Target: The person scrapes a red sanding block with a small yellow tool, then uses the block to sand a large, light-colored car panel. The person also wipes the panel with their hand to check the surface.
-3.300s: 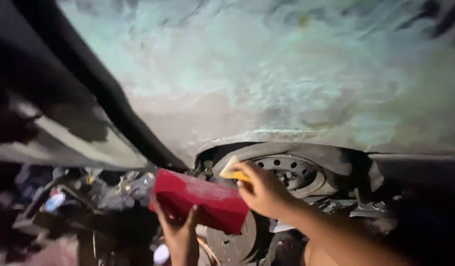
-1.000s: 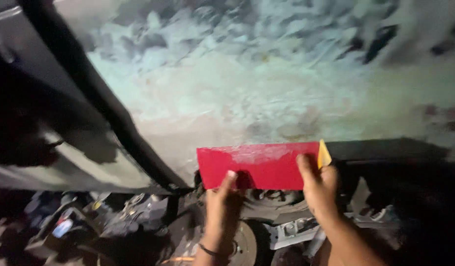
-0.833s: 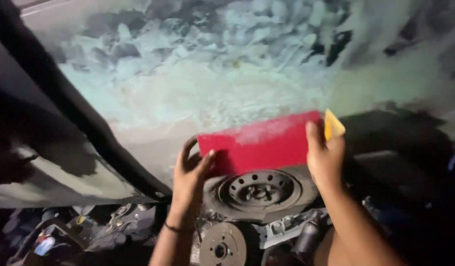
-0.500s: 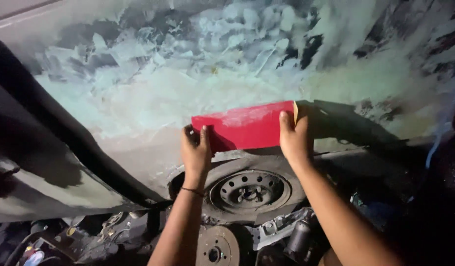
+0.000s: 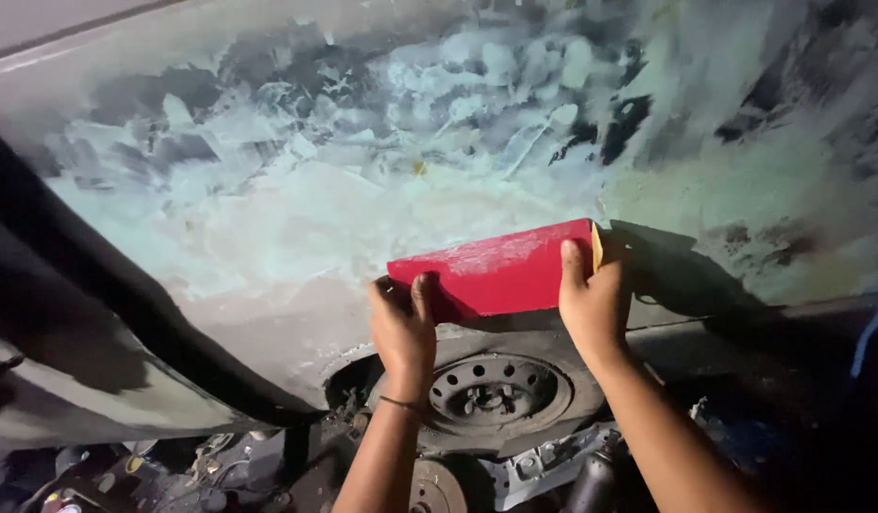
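Note:
Both hands press a long red sanding block (image 5: 496, 271) flat against a car body panel (image 5: 296, 190) covered in pale, patchy filler. My left hand (image 5: 403, 323) grips the block's left end, fingers curled over its edge. My right hand (image 5: 591, 302) holds the right end, where a yellow strip of abrasive paper (image 5: 597, 245) sticks out. The block lies slightly tilted, right end higher, just above the wheel arch.
Below the block sits a bare steel wheel (image 5: 496, 391) with round holes, and a brake disc (image 5: 437, 486) lower down. A dark door edge (image 5: 97, 304) runs diagonally at the left. Loose parts and clutter (image 5: 173, 470) lie on the ground at bottom left.
Both hands have carried the red block upward from the wheel arch onto the filler-covered panel, then slid it to the right. The view has tilted up with it.

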